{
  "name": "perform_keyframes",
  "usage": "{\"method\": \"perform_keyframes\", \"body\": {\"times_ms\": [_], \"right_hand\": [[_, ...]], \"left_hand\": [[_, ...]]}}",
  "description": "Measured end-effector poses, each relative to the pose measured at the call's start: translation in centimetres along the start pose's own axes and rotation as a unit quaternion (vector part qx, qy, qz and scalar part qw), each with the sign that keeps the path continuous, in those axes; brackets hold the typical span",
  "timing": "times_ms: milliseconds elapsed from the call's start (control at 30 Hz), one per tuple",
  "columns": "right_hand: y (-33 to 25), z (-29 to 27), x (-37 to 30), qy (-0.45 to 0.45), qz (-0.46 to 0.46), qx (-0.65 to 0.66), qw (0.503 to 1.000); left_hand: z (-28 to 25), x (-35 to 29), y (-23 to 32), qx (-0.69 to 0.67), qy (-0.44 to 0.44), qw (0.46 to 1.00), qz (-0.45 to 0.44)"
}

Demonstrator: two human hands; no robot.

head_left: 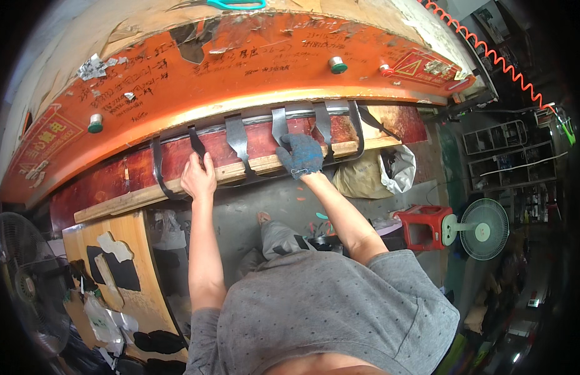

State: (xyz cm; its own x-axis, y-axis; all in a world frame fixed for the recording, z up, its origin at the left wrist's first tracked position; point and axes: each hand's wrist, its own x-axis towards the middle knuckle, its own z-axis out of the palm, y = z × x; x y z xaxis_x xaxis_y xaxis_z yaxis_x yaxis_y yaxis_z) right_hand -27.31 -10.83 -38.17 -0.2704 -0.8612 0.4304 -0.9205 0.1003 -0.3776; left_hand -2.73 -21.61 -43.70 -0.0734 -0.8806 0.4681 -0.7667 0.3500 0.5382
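Several dark strips hang from under an orange machine beam over a red board with a wooden front edge, joined along the bottom by a thin dark band. My bare left hand (198, 177) is closed around the lower part of one narrow black strip (195, 140). In a blue-grey knitted glove, my right hand (300, 156) pinches the lower end of a grey strip (279, 122). Between my hands hangs a wider strip (236, 137), untouched. The fingertips of both hands are partly hidden.
The orange beam (252, 69) carries green buttons (337, 64). A wooden edge (121, 205) runs along the board. To the right are a sack (362, 177), a red stool (422, 226) and a fan (484, 229). At left stands a wooden table (137, 250) with black pieces.
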Motion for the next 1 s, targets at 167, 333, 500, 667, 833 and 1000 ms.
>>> {"method": "perform_keyframes", "body": {"times_ms": [167, 333, 500, 667, 833, 1000], "right_hand": [[-0.1, 0.2, 0.8, -0.074, 0.062, -0.010, 0.995], [1.8, 2.1, 2.3, -0.007, 0.207, 0.200, 0.958], [2.6, 2.3, 1.7, -0.019, 0.205, 0.196, 0.959], [0.6, 0.8, -2.2, -0.041, 0.151, 0.098, 0.983], [-2.5, -1.6, -6.5, -0.069, 0.147, 0.139, 0.977], [-6.2, -4.1, -10.8, -0.120, 0.098, 0.106, 0.982]], "left_hand": [[0.1, 1.6, 0.0, 0.004, -0.048, 0.999, 0.021], [0.7, 2.6, -1.1, -0.061, -0.109, 0.992, 0.012], [0.6, 3.4, -1.7, -0.114, -0.147, 0.981, 0.048], [-1.5, 0.7, -1.2, -0.112, -0.153, 0.974, 0.125], [-2.8, -2.3, -0.8, -0.147, -0.135, 0.979, 0.039], [-3.4, -5.9, -0.9, -0.262, 0.051, 0.964, 0.001]]}}
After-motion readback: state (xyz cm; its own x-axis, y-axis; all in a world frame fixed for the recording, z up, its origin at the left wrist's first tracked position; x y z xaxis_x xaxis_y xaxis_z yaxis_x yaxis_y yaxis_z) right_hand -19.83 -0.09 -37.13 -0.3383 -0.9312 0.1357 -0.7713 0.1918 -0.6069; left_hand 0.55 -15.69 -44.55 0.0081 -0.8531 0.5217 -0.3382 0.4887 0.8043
